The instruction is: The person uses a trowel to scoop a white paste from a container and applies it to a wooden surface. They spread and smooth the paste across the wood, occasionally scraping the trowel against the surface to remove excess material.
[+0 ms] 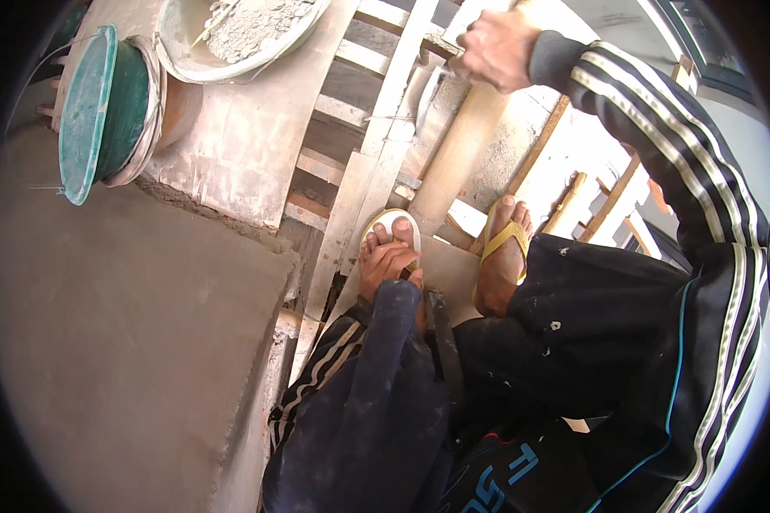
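Note:
My right hand [500, 53] is closed at the top, its fingers curled round a thick bamboo pole [458, 145] that runs down toward my feet. My left hand [389, 267] is low, just in front of my left foot [399, 227] in its yellow-edged flip-flop. Its fingers are bent round something dark, mostly hidden by the hand and sleeve. Beside that wrist a dark flat bar [445, 346] slants down past my leg; I cannot tell whether it joins what the hand holds. My right foot [503, 256] wears a yellow flip-flop.
Smooth grey plaster [137, 333] covers a broad surface at left. A board [239, 162] carries a green bucket [103, 115] on its side and a basin [175, 64] of grey powdery mix. Wooden slats [321, 162] with open gaps and further bamboo [566, 205] lie around my feet.

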